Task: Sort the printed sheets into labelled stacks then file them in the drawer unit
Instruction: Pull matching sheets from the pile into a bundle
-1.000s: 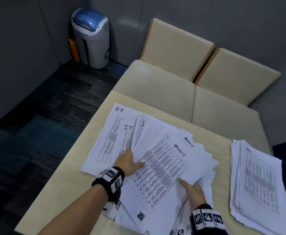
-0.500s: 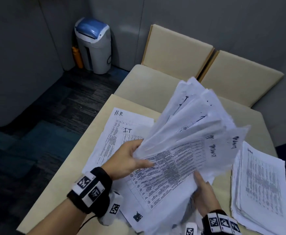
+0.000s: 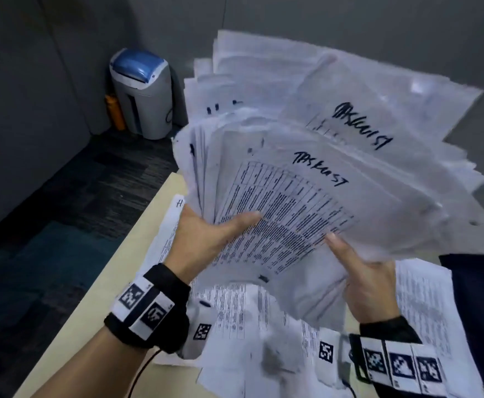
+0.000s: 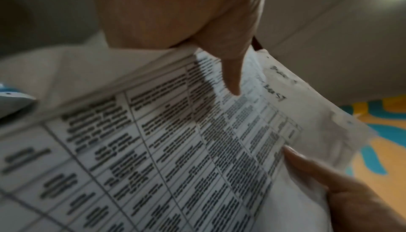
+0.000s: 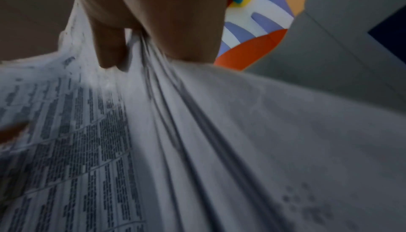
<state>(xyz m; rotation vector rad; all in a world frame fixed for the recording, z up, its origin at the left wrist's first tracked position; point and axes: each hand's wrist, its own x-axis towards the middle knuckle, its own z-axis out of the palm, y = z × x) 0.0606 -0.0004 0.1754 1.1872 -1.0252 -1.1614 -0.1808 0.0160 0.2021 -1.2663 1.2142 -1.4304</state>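
Overhead, a thick fanned bundle of printed sheets (image 3: 306,196) is held up off the bench (image 3: 114,282) by both hands. The bundle's near left edge is clamped in the grip of the left hand (image 3: 206,239), with the thumb laid flat across the printed table on the top page and the other fingers hidden behind the paper; in the left wrist view that thumb (image 4: 232,72) is seen pressed on the same page. The bundle's near right corner is pinched in the grip of the right hand (image 3: 367,282), thumb on top and fingers underneath, and in the right wrist view the sheets (image 5: 197,131) are seen gathered into folds where that hand (image 5: 153,18) closes on them. A handwritten black label is carried at the top of the front page, and a like label is shown on a sheet fanned out behind it; the wording cannot be read with certainty. Below the bundle, loose printed pages (image 3: 249,326) are spread on the bench, and one page beside the left hand is marked with a handwritten letter H at its corner. Beyond the bundle to the left, a grey bin with a blue lid (image 3: 141,93) is stood on the dark floor against the wall, with an orange bottle (image 3: 115,110) just beside it.
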